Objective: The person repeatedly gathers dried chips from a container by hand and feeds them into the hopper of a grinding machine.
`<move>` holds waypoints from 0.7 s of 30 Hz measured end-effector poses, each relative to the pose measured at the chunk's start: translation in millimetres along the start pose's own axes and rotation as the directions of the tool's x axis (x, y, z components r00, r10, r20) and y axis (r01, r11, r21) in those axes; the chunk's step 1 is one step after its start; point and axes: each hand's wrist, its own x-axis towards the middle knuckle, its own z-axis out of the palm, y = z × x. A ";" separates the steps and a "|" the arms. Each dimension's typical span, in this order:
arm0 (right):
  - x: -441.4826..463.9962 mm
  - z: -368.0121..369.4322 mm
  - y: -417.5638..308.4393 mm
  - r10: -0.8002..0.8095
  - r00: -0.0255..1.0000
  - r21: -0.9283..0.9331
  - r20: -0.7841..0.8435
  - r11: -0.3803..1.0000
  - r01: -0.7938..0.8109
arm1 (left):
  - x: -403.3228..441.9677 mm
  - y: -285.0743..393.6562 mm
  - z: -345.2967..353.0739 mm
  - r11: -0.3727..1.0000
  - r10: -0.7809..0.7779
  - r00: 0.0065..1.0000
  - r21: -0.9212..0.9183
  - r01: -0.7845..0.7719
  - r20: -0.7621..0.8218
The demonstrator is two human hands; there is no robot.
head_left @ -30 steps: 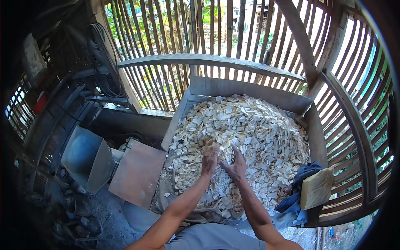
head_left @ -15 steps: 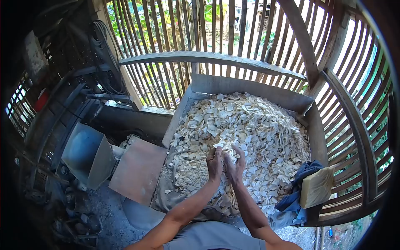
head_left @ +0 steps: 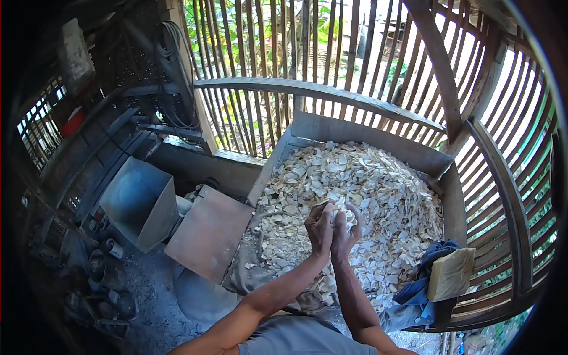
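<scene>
Cupped together, my left hand [head_left: 320, 229] and my right hand [head_left: 344, 235] hold a small heap of pale dried chips [head_left: 337, 207], which look like sliced root. Fingers of both hands curl up around this handful, and the palms are partly hidden from above. Beneath and beyond them lies a large pile of the same dried chips [head_left: 378, 183], filling a wooden bin [head_left: 370, 139]. Finer, broken pieces lie on the bin's left side, beside a crumpled grey sack-like sheet [head_left: 245, 251].
Left of the bin, a reddish-brown flat board [head_left: 210, 234] adjoins a metal hopper [head_left: 139, 201]. A yellowish foam block [head_left: 452, 275] and dark blue cloth [head_left: 421, 281] rest at the bin's right corner. Slatted wooden walls [head_left: 322, 89] enclose the back and right.
The view has swung slightly left, so the bin and hopper appear farther right and lower. Both hands stay cupped together around the chips over the pile.
</scene>
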 end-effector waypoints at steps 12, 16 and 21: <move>-7.1 172.0 -112.4 -0.268 0.941 0.296 0.205 0.934 0.201 | 74.2 169.1 -46.2 0.852 0.522 0.852 0.075 -0.518 -0.044; -45.5 278.4 -153.1 -0.280 0.889 0.459 0.363 0.884 0.091 | 110.4 263.1 -106.1 0.738 0.675 0.717 0.140 -0.660 -0.176; -129.0 400.8 -168.8 -0.327 0.817 0.563 0.475 0.827 0.004 | 139.7 349.7 -212.5 0.686 0.720 0.592 0.239 -0.687 -0.363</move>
